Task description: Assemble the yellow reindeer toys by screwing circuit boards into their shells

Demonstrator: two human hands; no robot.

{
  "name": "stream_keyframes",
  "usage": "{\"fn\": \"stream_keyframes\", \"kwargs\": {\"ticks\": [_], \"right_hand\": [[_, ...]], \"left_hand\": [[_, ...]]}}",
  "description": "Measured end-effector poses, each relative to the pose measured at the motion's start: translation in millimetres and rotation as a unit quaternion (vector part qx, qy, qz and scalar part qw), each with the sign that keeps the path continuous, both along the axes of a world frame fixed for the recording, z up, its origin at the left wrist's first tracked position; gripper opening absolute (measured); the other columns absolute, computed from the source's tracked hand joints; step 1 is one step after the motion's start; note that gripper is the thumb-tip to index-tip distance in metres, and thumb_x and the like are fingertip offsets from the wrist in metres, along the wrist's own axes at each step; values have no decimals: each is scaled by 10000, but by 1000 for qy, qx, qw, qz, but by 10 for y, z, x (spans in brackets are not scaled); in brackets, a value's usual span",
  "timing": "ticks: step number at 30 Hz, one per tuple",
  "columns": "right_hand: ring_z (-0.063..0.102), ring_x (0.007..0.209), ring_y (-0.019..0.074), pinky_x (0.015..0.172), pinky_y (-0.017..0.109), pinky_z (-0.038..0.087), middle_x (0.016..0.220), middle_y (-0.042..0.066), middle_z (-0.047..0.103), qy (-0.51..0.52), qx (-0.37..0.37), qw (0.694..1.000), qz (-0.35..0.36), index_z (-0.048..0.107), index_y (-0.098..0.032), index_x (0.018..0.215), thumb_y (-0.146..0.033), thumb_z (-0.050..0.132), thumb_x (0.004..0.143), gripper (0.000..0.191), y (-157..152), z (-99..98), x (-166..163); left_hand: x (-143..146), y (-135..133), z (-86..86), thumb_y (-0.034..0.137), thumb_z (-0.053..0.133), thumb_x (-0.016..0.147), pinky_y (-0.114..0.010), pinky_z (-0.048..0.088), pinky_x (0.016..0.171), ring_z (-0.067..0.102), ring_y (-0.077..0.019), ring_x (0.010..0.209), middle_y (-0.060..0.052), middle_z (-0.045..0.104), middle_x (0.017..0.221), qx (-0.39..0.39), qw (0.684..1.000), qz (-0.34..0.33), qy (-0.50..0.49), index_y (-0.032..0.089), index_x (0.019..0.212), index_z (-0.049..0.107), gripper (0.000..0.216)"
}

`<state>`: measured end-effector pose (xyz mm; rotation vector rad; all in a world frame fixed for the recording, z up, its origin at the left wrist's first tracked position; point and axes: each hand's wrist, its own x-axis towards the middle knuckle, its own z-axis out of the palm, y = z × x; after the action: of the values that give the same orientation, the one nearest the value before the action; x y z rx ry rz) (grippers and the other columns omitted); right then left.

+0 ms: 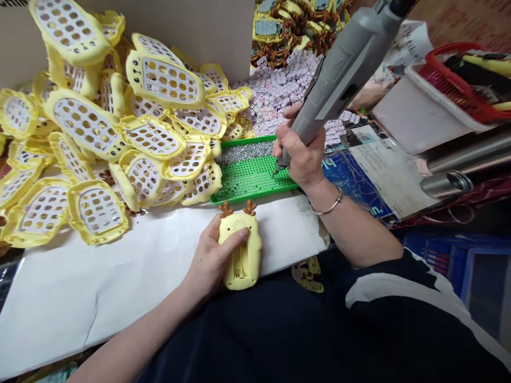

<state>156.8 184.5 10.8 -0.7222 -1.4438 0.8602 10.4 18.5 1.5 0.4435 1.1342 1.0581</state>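
Left hand (211,255) closing grip around yellow toy (241,250), thumb lying across its back. Toy resting face down on worktop (80,298), near lap. Right hand (301,154) wrapping grip tight on grey screwdriver (339,69), tip pointing down, touching green tray (247,181) just below fingers. Tray lying just beyond toy's brown antlers (238,208). Yellow shells (151,138) lying heaped left of both grips.
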Motion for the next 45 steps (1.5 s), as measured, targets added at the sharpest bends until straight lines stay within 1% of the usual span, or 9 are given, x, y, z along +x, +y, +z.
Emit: {"fn": "stream_keyframes", "kwargs": {"ticks": [4,7,13,17,22,31,35,39,45], "right_hand": [[502,442,120,476,300,470,571,-83,441,8,5,1000,-9,502,-299,943,-595,700,699,431,4,32,-18],[457,403,97,428,277,415,554,-93,435,57,34,998,2,520,-301,933,-532,736,683,404,-120,222,-60],[467,409,87,375,275,334,602,-83,496,132,-4,983,126,575,-257,940,-394,760,714,323,-736,640,-202],[467,414,100,406,269,385,581,-96,524,109,-4,978,181,540,-281,1009,-418,740,743,360,-962,559,-291],[512,466,117,500,285,451,593,-90,513,53,-20,987,153,498,-304,1050,-502,664,784,371,-973,429,-337],[487,448,100,452,271,445,589,-92,490,42,-47,985,163,494,-298,1042,-515,694,748,416,-990,410,-358],[461,435,86,444,270,436,584,-93,480,48,-33,980,192,516,-299,939,-484,695,757,314,-1027,313,-371],[511,473,110,486,298,480,575,-72,503,19,-30,983,179,531,-290,807,-465,703,740,254,-1044,238,-367],[478,405,97,419,271,444,593,-94,543,75,3,956,283,531,-309,1016,-417,664,771,298,-866,319,-263]], "left_hand": [[-5,-8,-2,334,815,651,-251,562,570,650,-146,630,10,681,780,14,1000,1,-5,187,987,577,437],[-21,-17,-18,325,778,676,-251,556,581,654,-150,639,9,679,789,36,999,-2,-25,189,1023,581,422],[-26,-17,-55,318,756,675,-258,546,590,649,-153,643,14,668,783,52,998,13,-20,183,1019,574,411],[-13,-19,-62,318,759,666,-252,538,607,637,-144,649,17,663,778,69,997,19,-22,180,1003,576,408],[-20,-25,-72,326,769,656,-259,535,618,629,-141,646,14,665,780,71,997,21,-20,171,980,579,407],[-29,-16,-86,328,773,672,-250,528,637,628,-130,650,18,669,786,75,997,20,-21,176,969,583,384],[-33,-28,-110,332,781,670,-240,506,602,612,-131,631,27,644,736,67,998,10,-15,175,939,573,375],[-34,-38,-117,370,771,692,-245,500,628,614,-138,668,18,642,759,76,997,-5,-10,172,946,573,378],[-7,-28,-22,352,790,648,-258,519,600,634,-147,622,13,660,750,43,999,-22,-3,174,955,566,420]]}}
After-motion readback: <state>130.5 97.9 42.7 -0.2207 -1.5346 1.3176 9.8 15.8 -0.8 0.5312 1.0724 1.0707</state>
